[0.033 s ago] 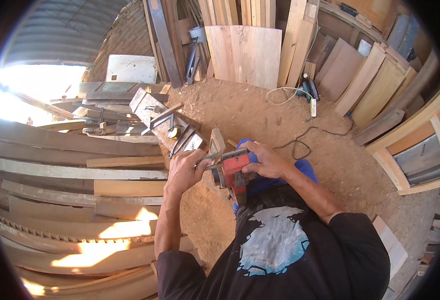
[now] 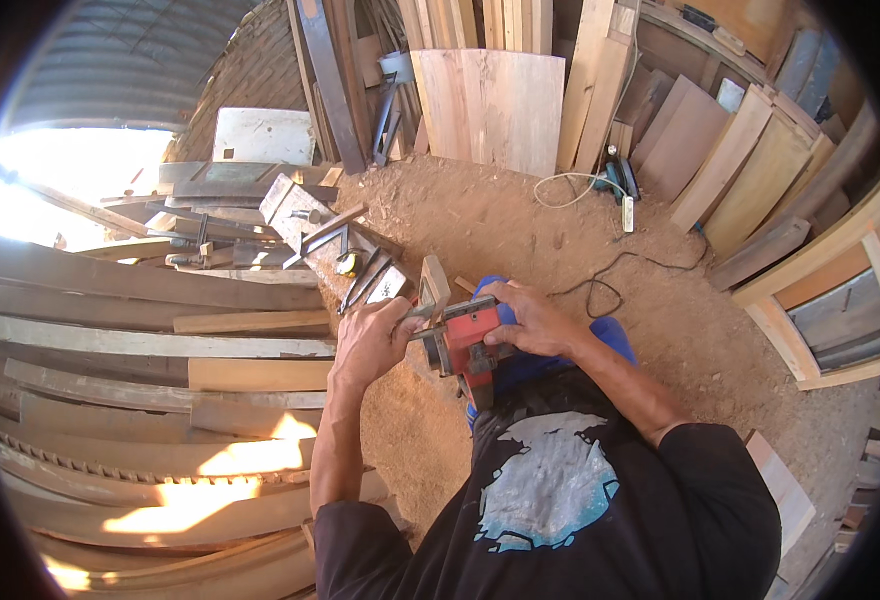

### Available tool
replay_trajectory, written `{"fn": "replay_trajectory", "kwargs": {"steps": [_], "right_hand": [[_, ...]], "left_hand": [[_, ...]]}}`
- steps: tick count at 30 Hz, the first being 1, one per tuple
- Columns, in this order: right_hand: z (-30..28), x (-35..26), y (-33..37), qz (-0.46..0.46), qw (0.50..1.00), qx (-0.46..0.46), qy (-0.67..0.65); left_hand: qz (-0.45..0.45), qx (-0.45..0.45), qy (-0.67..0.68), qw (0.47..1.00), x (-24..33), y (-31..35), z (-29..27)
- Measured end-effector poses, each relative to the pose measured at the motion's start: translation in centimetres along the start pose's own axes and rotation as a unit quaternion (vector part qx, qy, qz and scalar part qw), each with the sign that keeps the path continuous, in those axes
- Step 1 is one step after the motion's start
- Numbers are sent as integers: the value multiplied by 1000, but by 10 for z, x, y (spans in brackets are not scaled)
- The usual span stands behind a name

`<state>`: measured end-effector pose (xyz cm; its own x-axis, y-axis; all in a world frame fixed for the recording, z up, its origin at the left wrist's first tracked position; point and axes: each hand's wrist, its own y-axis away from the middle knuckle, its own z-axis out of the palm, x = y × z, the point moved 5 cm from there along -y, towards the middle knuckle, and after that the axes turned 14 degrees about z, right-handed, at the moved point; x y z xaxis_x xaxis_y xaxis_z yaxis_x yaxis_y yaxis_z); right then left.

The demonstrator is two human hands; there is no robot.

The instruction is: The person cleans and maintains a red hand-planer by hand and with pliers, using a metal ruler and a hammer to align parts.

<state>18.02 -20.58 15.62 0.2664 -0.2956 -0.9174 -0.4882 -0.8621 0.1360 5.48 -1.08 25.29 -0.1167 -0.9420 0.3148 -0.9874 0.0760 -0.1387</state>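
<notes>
A red power tool with dark metal parts [image 2: 472, 328] rests at my lap, over my blue-clad legs. My right hand [image 2: 528, 318] is wrapped round its right end, thumb on the near side and fingers on the far side. At the tool's left end my left hand [image 2: 375, 335] is closed, thumb and fingers pinched by a greyish edge; what exactly sits between them is too small to make out. A short light wood piece [image 2: 435, 284] stands up between the hands, against the tool's far left side.
Ahead on the left, a plank [image 2: 310, 240] carries a square, a tape measure [image 2: 348, 264] and other hand tools. Stacked boards [image 2: 160, 345] fill the left side. A green power tool [image 2: 615, 175] and a dark cord [image 2: 610, 285] lie on the sawdust-covered ground. A wooden frame [image 2: 820, 290] leans at right.
</notes>
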Motion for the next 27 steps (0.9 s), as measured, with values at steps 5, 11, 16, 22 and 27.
{"fn": "replay_trajectory", "kwargs": {"steps": [5,11,16,22,27], "right_hand": [[-1,0,2,13,999,15,27],[-2,1,5,14,1000,17,22],[-5,1,7,7,999,19,31],[-4,1,1,-3,1000,11,19],[-18,-31,22,-76,966,235,77]], "left_hand": [[-34,5,-16,999,3,2,13],[41,84,-31,995,7,2,13],[-34,2,-42,999,7,-2,15],[65,122,-52,989,4,8,14],[10,64,-34,997,4,0,14]]}}
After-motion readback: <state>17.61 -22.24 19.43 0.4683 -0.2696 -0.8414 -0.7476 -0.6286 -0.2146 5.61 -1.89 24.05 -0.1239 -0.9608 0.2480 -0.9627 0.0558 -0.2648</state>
